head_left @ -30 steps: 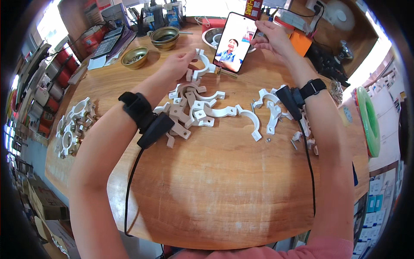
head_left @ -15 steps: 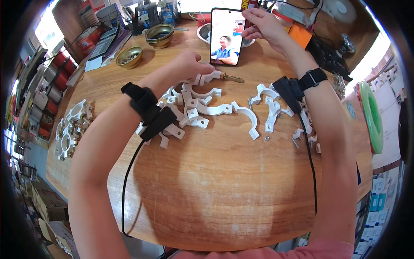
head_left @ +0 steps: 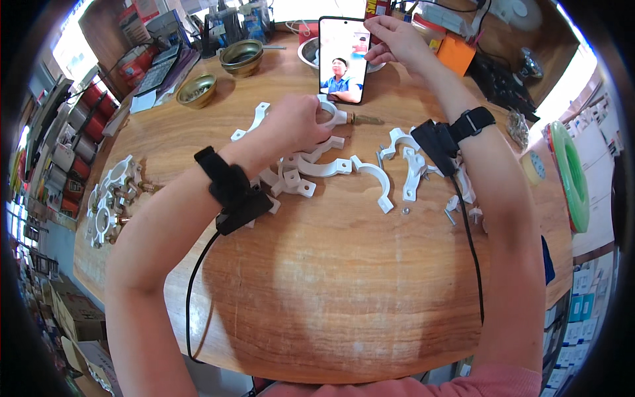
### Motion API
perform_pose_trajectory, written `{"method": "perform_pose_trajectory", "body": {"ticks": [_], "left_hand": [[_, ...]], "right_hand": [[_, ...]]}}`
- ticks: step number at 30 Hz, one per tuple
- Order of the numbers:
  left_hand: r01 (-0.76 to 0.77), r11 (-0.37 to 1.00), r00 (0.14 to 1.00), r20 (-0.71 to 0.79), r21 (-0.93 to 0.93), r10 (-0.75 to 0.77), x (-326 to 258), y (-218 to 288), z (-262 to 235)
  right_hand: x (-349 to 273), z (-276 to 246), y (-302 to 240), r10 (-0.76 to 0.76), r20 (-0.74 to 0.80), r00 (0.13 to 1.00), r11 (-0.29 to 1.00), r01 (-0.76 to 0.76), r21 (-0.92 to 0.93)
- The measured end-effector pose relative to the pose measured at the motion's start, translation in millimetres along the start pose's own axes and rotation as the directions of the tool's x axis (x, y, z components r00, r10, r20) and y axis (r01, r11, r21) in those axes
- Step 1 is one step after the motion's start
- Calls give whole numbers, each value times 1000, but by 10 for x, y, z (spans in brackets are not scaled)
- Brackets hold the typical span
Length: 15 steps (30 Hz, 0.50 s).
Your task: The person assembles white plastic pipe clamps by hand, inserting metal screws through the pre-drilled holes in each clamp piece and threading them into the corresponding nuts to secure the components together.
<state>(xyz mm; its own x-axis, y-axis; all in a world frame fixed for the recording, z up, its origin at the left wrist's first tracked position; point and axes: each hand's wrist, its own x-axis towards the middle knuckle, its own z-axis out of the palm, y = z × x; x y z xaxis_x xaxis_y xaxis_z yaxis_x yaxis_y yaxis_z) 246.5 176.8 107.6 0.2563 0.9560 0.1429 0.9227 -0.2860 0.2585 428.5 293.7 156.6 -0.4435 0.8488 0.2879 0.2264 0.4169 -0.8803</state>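
Note:
Upright near the far side of the table stands a smartphone [head_left: 342, 63], its lit screen showing a person in blue. My right hand [head_left: 395, 41] pinches the phone's upper right edge between thumb and fingers. My left hand [head_left: 301, 120] is closed on a white pipe clamp [head_left: 335, 114] just in front of the phone; its fingertips are partly hidden. A brass-coloured bolt or stem [head_left: 366, 120] sticks out from that clamp to the right. Below the hand lies a pile of white clamp halves [head_left: 294, 182], with a single curved half [head_left: 378, 182] to its right.
More clamp parts and screws [head_left: 413, 172] lie at the right, partly under my forearm. Assembled white clamps [head_left: 109, 202] sit at the left edge. Brass bowls [head_left: 242, 58] and a small bowl of hardware [head_left: 196, 90] stand behind. A green roll [head_left: 569, 175] is at the right.
My left hand has moved slightly right and nearer, and the clamp's ring now shows beside it. The phone and my right hand have shifted slightly left in view.

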Motion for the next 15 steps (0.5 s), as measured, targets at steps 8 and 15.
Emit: {"method": "perform_pose_trajectory", "body": {"ticks": [8, 15], "left_hand": [[-17, 988, 1000, 16, -151, 20, -74, 101, 10], [-20, 991, 999, 43, -133, 25, -100, 39, -10]], "right_hand": [[-75, 41, -25, 7, -41, 999, 1000, -6, 24], [-62, 37, -20, 16, -53, 998, 998, -13, 62]]}}
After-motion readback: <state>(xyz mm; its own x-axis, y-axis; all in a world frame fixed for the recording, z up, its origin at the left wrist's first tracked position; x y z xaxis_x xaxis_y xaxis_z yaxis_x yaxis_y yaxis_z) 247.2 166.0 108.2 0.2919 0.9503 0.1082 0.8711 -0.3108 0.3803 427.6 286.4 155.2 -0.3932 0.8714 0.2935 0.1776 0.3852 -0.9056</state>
